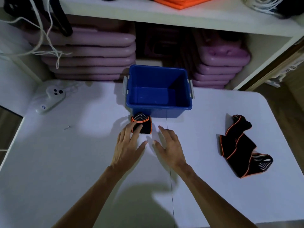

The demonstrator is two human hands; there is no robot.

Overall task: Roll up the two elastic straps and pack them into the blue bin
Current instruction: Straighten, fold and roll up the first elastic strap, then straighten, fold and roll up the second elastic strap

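Observation:
A rolled black strap with orange edging (142, 123) lies on the white table right against the front wall of the blue bin (184, 89). The fingertips of my left hand (130, 145) rest on the roll's near left side, fingers spread flat. My right hand (169, 143) hovers just right of the roll, fingers apart and holding nothing. The bin is empty inside. A second black and orange strap (241, 145) lies loosely crumpled and unrolled at the right side of the table, well apart from both hands.
A white handheld device (49, 97) sits at the table's far left corner, with a small screw (67, 127) nearby. Stacks of purple plastic boards (92, 51) fill the shelf behind the bin. White cords (47, 35) hang at left. The table's right edge curves near the loose strap.

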